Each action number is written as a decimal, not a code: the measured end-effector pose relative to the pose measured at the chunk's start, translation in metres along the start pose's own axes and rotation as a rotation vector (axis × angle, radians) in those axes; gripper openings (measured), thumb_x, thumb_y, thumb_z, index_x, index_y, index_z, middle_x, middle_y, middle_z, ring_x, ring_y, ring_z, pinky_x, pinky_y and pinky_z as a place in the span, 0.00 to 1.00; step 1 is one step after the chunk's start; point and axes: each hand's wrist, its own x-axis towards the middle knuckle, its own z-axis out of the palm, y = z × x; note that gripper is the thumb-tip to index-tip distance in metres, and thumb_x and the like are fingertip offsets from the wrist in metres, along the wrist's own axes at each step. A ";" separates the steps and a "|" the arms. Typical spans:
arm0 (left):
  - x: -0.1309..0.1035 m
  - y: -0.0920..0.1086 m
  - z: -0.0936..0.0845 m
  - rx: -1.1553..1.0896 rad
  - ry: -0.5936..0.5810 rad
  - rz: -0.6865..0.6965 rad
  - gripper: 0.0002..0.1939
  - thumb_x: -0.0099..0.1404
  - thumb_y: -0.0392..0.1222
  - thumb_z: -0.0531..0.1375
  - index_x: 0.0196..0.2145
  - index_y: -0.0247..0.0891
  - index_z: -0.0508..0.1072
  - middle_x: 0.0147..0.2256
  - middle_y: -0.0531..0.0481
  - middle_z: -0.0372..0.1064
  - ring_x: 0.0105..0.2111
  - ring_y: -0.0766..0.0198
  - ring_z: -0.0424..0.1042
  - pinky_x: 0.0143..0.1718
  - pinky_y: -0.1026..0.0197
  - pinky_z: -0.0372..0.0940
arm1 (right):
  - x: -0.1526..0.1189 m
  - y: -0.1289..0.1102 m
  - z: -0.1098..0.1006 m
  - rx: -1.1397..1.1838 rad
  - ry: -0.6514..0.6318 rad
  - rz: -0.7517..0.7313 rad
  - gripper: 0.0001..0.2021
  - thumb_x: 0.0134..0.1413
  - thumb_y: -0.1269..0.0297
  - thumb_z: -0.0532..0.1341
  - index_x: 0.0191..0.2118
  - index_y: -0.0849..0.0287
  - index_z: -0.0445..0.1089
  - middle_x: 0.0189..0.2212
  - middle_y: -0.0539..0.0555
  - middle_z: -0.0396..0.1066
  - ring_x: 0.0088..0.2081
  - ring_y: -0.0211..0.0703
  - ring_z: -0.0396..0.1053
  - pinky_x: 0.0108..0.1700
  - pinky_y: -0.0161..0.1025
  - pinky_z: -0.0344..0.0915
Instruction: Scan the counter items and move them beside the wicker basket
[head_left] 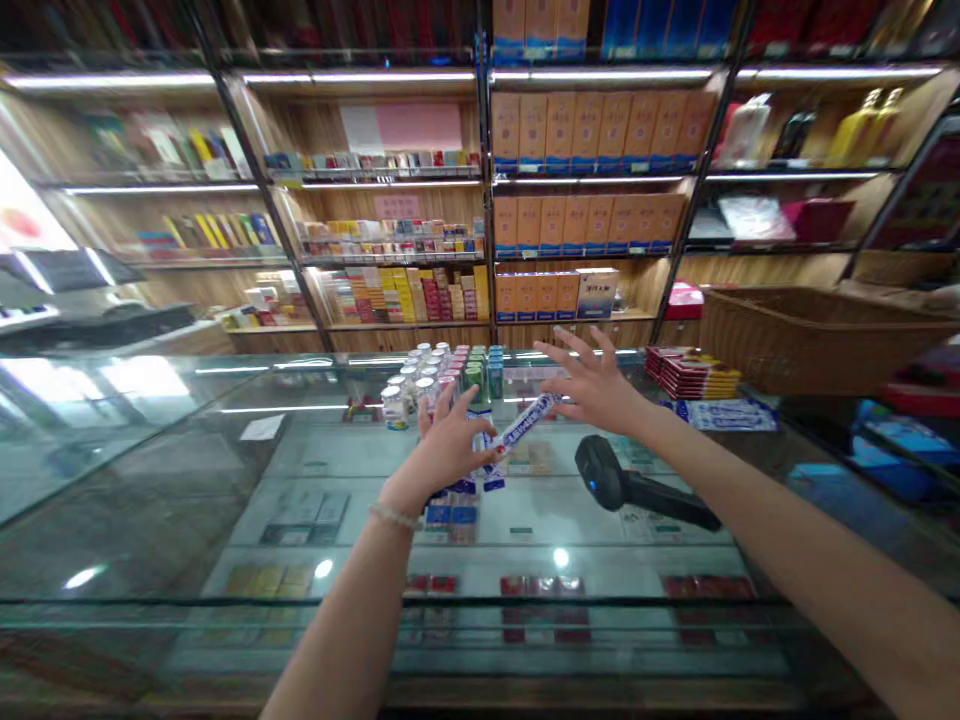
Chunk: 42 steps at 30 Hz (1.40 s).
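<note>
My left hand (448, 447) grips several white-and-blue candy rolls (525, 424) above a glass counter (225, 470). One roll sticks out to the right toward my right hand (596, 385). That hand hovers with fingers spread, its thumb close to the roll's far end. Just behind the hands stands a display of small bottles and tubes (442, 380) on the counter top.
A black barcode scanner (634, 485) lies on the glass right of the hands. A wicker basket (810, 335) and stacked red packs (690, 375) sit at the right. Lit shelves of boxes (592, 215) fill the back wall. Cigarette packs show under the glass.
</note>
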 end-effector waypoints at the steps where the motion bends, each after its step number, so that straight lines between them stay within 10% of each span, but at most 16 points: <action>1: 0.002 0.001 0.001 -0.002 0.019 -0.001 0.08 0.60 0.49 0.70 0.38 0.49 0.83 0.71 0.44 0.55 0.73 0.33 0.41 0.67 0.22 0.33 | -0.005 0.002 -0.002 -0.003 -0.001 0.023 0.14 0.48 0.54 0.75 0.40 0.47 0.78 0.70 0.51 0.59 0.71 0.60 0.47 0.71 0.62 0.26; 14: 0.016 0.012 0.028 -0.036 0.499 0.057 0.07 0.65 0.51 0.66 0.32 0.49 0.83 0.68 0.50 0.61 0.71 0.37 0.48 0.69 0.25 0.34 | -0.061 0.017 -0.019 0.045 -0.001 0.259 0.11 0.57 0.52 0.70 0.44 0.48 0.77 0.69 0.54 0.61 0.71 0.60 0.49 0.70 0.65 0.35; 33: 0.048 0.058 0.010 0.241 0.526 0.276 0.11 0.64 0.52 0.67 0.42 0.47 0.79 0.69 0.45 0.59 0.70 0.39 0.51 0.68 0.26 0.35 | -0.086 0.031 -0.010 0.077 0.102 0.516 0.10 0.61 0.54 0.67 0.45 0.47 0.79 0.68 0.56 0.62 0.70 0.60 0.51 0.68 0.64 0.42; 42: 0.062 0.079 0.040 0.230 0.747 0.284 0.13 0.62 0.50 0.69 0.45 0.50 0.77 0.66 0.47 0.64 0.68 0.43 0.56 0.70 0.31 0.28 | -0.090 0.036 -0.012 0.074 0.065 0.568 0.11 0.60 0.54 0.67 0.47 0.47 0.79 0.69 0.56 0.59 0.70 0.61 0.50 0.68 0.64 0.40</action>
